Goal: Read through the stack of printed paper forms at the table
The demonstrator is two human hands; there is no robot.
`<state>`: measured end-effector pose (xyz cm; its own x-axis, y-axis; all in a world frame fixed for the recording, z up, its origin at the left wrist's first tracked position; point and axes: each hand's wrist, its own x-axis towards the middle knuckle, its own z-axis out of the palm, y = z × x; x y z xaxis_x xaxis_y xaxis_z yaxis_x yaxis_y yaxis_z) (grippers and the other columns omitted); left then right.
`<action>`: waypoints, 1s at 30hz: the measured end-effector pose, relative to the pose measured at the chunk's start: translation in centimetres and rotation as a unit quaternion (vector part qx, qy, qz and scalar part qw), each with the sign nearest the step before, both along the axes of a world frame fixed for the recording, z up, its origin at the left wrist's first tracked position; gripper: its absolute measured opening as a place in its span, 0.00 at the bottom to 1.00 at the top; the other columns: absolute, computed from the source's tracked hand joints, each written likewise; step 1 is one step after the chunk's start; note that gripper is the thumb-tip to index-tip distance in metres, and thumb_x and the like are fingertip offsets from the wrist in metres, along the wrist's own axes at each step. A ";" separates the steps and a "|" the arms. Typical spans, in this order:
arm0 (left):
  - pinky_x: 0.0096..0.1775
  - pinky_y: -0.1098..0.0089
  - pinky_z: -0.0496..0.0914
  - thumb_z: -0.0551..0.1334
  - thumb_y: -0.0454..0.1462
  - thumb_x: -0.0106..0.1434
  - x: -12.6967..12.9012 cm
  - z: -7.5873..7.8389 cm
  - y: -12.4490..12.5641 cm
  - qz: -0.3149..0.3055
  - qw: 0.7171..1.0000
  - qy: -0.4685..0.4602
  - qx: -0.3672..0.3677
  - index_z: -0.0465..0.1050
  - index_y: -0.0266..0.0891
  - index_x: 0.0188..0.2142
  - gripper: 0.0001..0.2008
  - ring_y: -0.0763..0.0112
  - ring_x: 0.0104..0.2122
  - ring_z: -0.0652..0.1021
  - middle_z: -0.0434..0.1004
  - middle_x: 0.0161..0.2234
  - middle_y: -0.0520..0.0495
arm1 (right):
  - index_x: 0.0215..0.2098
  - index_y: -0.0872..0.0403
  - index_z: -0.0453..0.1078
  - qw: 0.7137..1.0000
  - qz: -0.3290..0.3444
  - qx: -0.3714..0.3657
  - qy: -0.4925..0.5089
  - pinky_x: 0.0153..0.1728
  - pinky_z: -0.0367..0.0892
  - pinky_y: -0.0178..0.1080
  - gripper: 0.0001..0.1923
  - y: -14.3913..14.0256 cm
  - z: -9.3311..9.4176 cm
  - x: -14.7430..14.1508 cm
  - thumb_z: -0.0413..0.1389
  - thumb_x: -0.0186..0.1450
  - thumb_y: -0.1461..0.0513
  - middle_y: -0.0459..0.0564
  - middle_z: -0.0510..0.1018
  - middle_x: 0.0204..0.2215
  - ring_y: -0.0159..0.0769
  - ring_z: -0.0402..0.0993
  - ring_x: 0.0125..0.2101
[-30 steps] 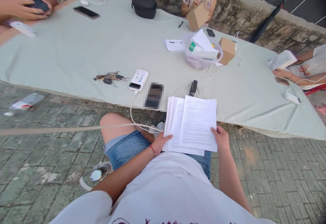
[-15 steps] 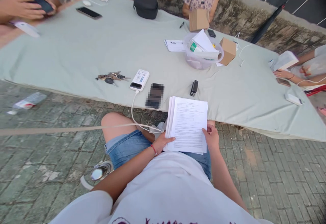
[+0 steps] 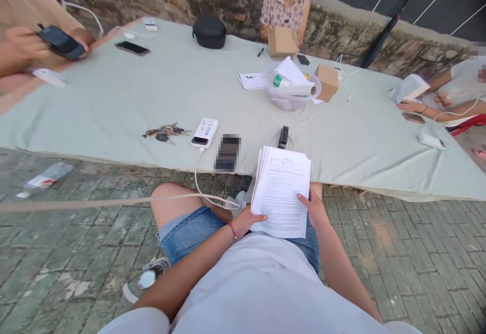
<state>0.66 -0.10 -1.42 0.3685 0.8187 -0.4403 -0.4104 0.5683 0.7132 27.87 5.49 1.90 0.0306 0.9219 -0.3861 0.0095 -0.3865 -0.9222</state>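
A stack of printed paper sheets (image 3: 281,192) is held above my lap, its far edge reaching over the table's near edge. My left hand (image 3: 248,219) grips the lower left side, thumb on top. On the right side, my right hand (image 3: 313,206) pinches the sheets with its thumb over the print. The sheets are slightly fanned at the upper left. Just beyond them lies a black stapler (image 3: 283,137). A blurred-out dark phone (image 3: 228,153) and a white power bank (image 3: 205,132) with a cable rest to the left of the papers.
On the cloth-covered table (image 3: 170,86) are keys (image 3: 165,131), a black case (image 3: 209,32), a phone (image 3: 132,47), a plastic basin (image 3: 290,102) of papers and a cardboard box (image 3: 327,82). Several people sit around it. A bottle (image 3: 49,176) lies on the paving. A cable (image 3: 114,201) crosses at left.
The stack has turned slightly clockwise and its sheets fan a little more at the top. Both hands keep their hold. The view has shifted a little.
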 end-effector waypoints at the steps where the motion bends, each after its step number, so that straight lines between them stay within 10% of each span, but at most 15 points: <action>1: 0.62 0.45 0.70 0.84 0.45 0.43 -0.1 0.4 0.4 -0.013 1.000 0.006 0.010 0.84 0.36 0.49 0.34 0.45 0.52 0.83 0.84 0.51 0.35 | 0.58 0.48 0.73 0.999 0.015 -0.011 0.046 0.61 0.72 0.58 0.35 0.0 0.4 0.0 0.71 0.57 0.47 0.55 0.82 0.57 0.55 0.77 0.59; 8: 0.62 0.43 0.69 0.81 0.48 0.46 -1.4 4.0 7.6 -0.038 0.968 0.181 0.172 0.83 0.36 0.47 0.31 0.43 0.52 0.82 0.85 0.49 0.34 | 0.55 0.50 0.77 0.987 -0.013 0.052 0.152 0.63 0.70 0.63 0.39 3.9 4.7 -0.7 0.79 0.47 0.54 0.56 0.83 0.54 0.60 0.77 0.59; 18: 0.64 0.50 0.68 0.79 0.47 0.51 -1.2 13.6 20.3 0.149 0.896 0.184 0.375 0.73 0.37 0.54 0.34 0.50 0.59 0.78 0.81 0.54 0.36 | 0.44 0.53 0.83 0.963 -0.023 0.255 0.086 0.61 0.72 0.55 0.26 13.4 10.0 -2.4 0.75 0.52 0.48 0.54 0.86 0.49 0.54 0.79 0.56; 30: 0.67 0.47 0.64 0.82 0.45 0.45 -1.7 10.6 21.4 0.047 0.917 0.227 0.325 0.76 0.37 0.55 0.38 0.49 0.61 0.76 0.80 0.57 0.35 | 0.48 0.53 0.82 0.969 0.126 0.191 0.091 0.60 0.72 0.58 0.28 15.8 8.5 0.6 0.76 0.52 0.51 0.55 0.85 0.50 0.53 0.81 0.53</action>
<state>-1.03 21.30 9.22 0.1817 0.9814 0.0617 -0.0125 -0.0605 0.9981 28.46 21.27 10.40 -0.2500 0.9682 0.0072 -0.1170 -0.0229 -0.9929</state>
